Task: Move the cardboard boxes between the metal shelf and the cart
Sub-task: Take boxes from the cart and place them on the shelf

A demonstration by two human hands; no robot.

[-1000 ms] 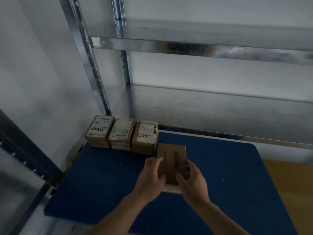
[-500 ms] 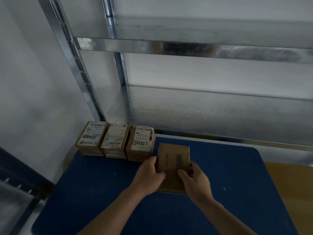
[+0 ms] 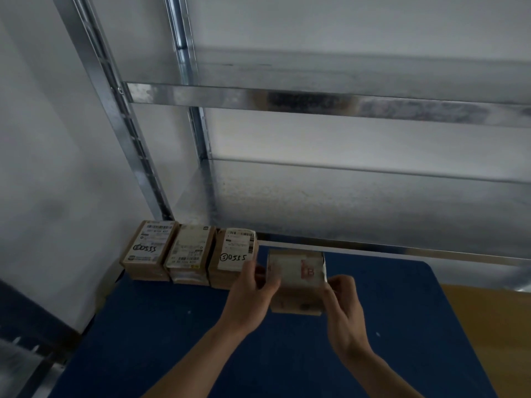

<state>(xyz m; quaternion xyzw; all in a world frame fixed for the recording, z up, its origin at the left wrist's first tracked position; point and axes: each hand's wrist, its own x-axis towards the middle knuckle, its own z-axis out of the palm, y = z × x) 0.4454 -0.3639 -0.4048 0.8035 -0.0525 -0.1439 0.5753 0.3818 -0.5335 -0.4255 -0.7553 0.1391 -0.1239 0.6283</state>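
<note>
Head camera: I have the box [image 3: 296, 275] clamped between both hands. My left hand [image 3: 250, 291] curls round its left edge and my right hand [image 3: 344, 308] pinches its right edge, so the hands are apart with the box between them. The box is tilted, its pale labelled face turned up toward me, over the blue surface [image 3: 172, 340], which I take for the cart top. Whether its lower edge touches that surface I cannot tell.

Just left of my left hand stands a row of three boxes [image 3: 191, 254], side by side, the nearest one [image 3: 234, 257] almost at my left fingers. Above and beyond both hands runs the metal shelf [image 3: 287, 100].

I judge the step is setting this box down as fourth in the row. To do it well I level it first, slide it leftward flush with the nearest one, and draw my left fingers out of the gap before closing it. Otherwise they get pinched or nudge the row askew.
</note>
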